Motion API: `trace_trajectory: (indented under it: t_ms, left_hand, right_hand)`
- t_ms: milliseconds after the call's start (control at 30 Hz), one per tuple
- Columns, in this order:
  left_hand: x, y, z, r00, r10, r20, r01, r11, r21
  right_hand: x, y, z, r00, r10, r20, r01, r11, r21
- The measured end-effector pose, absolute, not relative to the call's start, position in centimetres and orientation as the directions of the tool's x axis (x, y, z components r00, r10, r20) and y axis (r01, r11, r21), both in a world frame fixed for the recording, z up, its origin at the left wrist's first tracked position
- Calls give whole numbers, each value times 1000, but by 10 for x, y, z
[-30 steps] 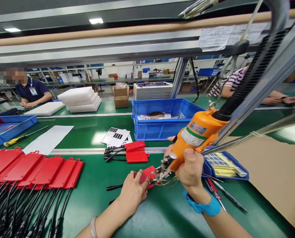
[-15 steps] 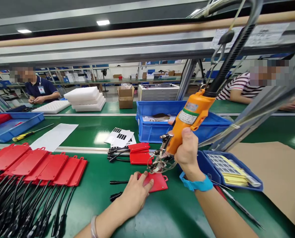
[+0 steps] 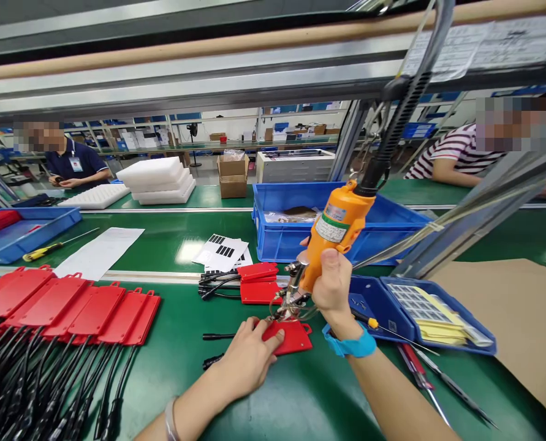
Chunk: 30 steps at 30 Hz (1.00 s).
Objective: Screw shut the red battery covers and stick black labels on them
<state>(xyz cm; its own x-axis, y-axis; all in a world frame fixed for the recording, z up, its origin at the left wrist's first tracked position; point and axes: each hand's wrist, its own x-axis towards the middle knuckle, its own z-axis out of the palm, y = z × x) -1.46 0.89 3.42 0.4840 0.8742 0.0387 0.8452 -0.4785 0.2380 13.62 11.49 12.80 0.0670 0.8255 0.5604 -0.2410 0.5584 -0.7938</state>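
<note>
My right hand (image 3: 334,291) is wrapped round an orange electric screwdriver (image 3: 330,229), which hangs from a black coiled cord. The tool tilts down to the left, and its metal tip end is over the upper edge of a flat red plastic case (image 3: 296,338). My left hand (image 3: 247,358) holds that case against the green bench, thumb and fingers on its left part. Black cable ends (image 3: 215,336) stick out to the left of this hand. Whether the tip touches a screw is too small to tell. Just behind lie more red cases (image 3: 260,293) with black cables.
Many red cases (image 3: 102,312) with black cables lie in a row at left. A blue bin (image 3: 282,242) stands behind the screwdriver. At right are a blue parts tray (image 3: 374,306), tweezers (image 3: 456,386) and cardboard (image 3: 525,318). A yellow-handled screwdriver (image 3: 43,252) lies far left. Two people sit opposite.
My right hand and the electric screwdriver have moved left and slightly down, bringing the tip end closer to my left fingertips. The left hand and the red case stay nearly in place.
</note>
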Motion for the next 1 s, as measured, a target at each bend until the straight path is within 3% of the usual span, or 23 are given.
trace_trajectory:
  t_ms: [100,333,533,1000]
  left_hand:
    - [-16,12,29,507,859,77,836,-511,200]
    - [-6,24,2,497,851,169,833,-523,183]
    - [-7,17,-7,391,897,204,889,-426,169]
    - [-4,19,-3,368,923,115,899,-385,211]
  right_hand:
    - [144,103,142,64,810,582,-255,578,-775]
    - [144,90,199,246,720,649,-176,691,-701]
    - [116,100,168,139,821,554,-250,570,-782]
    - [95,108,137,-13,854,520,-247,501,-829]
